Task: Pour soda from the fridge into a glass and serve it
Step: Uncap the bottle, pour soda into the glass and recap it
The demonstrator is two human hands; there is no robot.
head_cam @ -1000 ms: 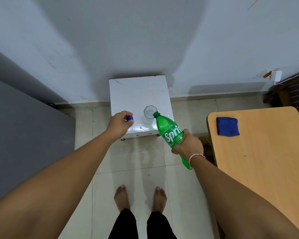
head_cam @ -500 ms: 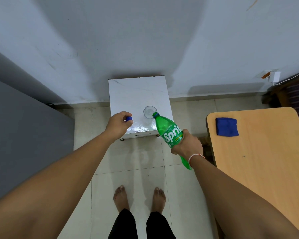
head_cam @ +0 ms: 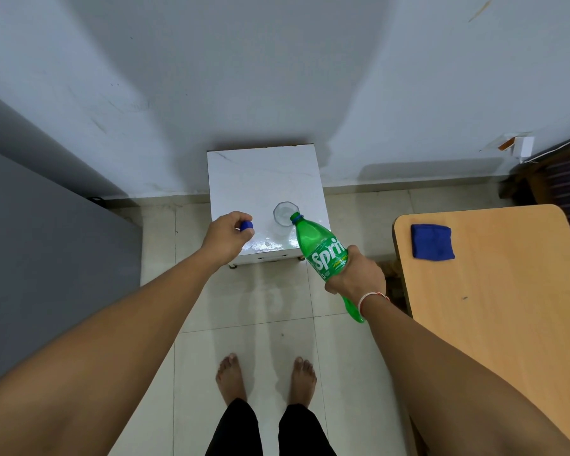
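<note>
The right hand (head_cam: 356,274) grips the green soda bottle (head_cam: 320,248), tilted a little more than a moment ago, its open mouth now at the rim of the glass (head_cam: 282,213); pouring seems just beginning. The left hand (head_cam: 226,240) pinches the blue cap (head_cam: 246,225). The glass stands near the lower right edge of the white stool (head_cam: 260,172), so spill room is small; the wooden table (head_cam: 507,307) at right is free for serving.

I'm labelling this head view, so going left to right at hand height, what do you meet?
Left hand → blue cap → glass → Sprite bottle → right hand → blue cloth on the wooden table.
</note>
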